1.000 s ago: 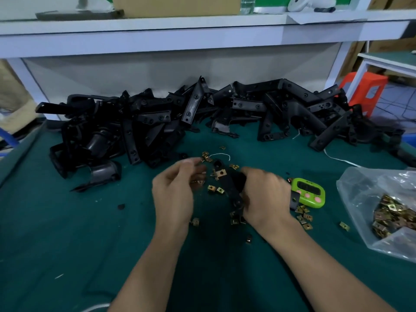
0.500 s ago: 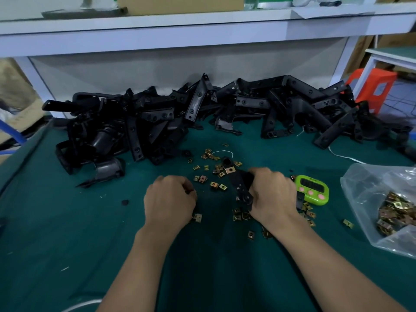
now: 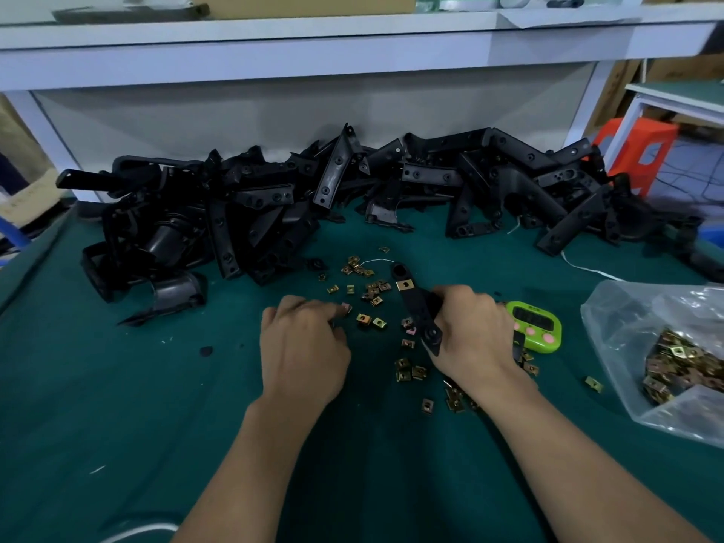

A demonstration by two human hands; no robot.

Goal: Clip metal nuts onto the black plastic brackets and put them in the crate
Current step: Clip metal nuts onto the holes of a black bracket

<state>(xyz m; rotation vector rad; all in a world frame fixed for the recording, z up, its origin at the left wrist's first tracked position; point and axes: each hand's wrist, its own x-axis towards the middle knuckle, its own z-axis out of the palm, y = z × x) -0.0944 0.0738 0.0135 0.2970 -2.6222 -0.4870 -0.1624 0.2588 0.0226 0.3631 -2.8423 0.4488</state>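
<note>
Head view: the right hand (image 3: 470, 335) grips one black bracket (image 3: 417, 307), which carries one clipped nut (image 3: 404, 284) near its far end. The left hand (image 3: 303, 346), fingers curled, reaches the loose nuts (image 3: 372, 291) between the hands; I cannot tell whether it pinches one. The task looks early. A piled heap of brackets (image 3: 274, 213), too tangled to count, lies beyond the hands. Roughly thirty nuts are scattered on the bench (image 3: 117, 405), and one bag (image 3: 681, 362) of more sits right of the right hand. No crate shows.

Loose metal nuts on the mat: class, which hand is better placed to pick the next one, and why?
Left. The left hand has its fingertips down among the loose nuts, while the right hand grips the black bracket, which carries one clipped nut.
</note>
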